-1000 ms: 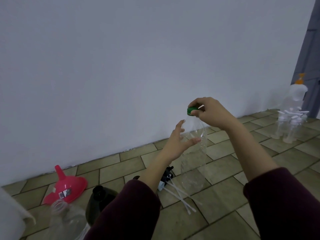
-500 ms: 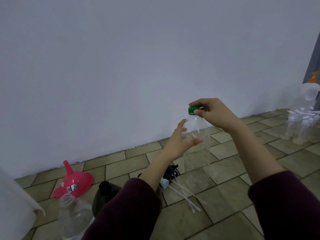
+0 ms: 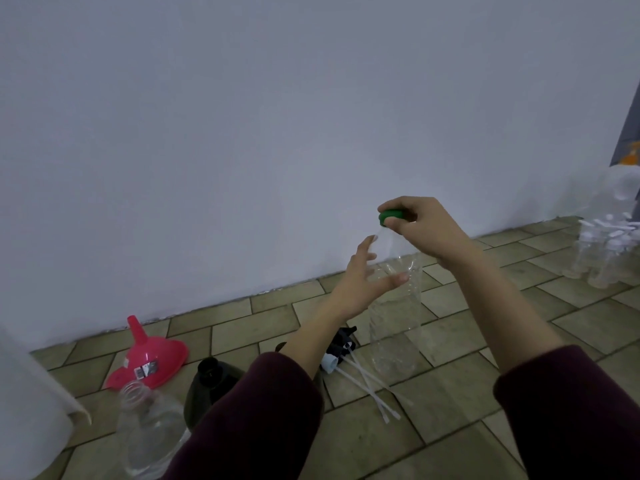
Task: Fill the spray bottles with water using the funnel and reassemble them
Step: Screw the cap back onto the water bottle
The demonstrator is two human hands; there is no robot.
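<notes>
A tall clear bottle (image 3: pixel 394 327) stands upright in the middle of the view, topped by a green cap (image 3: pixel 390 216). My right hand (image 3: pixel 420 230) grips that cap from above with curled fingers and thumb. At the bottle's shoulder my left hand (image 3: pixel 363 282) is spread, fingers straight behind it and thumb in front. A pink funnel (image 3: pixel 152 362) lies on the tiled floor at the left. Black and white spray heads (image 3: pixel 337 349) with long white tubes (image 3: pixel 369 388) lie beside the bottle's base.
An uncapped clear bottle (image 3: pixel 145 431) and a dark bottle (image 3: pixel 209 381) stand near my left sleeve. A white container (image 3: pixel 31 410) fills the lower left corner. Several small clear bottles (image 3: pixel 602 251) and an orange-topped one (image 3: pixel 623 181) stand at the far right by the wall.
My head has turned a little to the left, so everything sits further right in view. Both hands stay on the bottle, the right hand's fingers shifting slightly on the green cap.
</notes>
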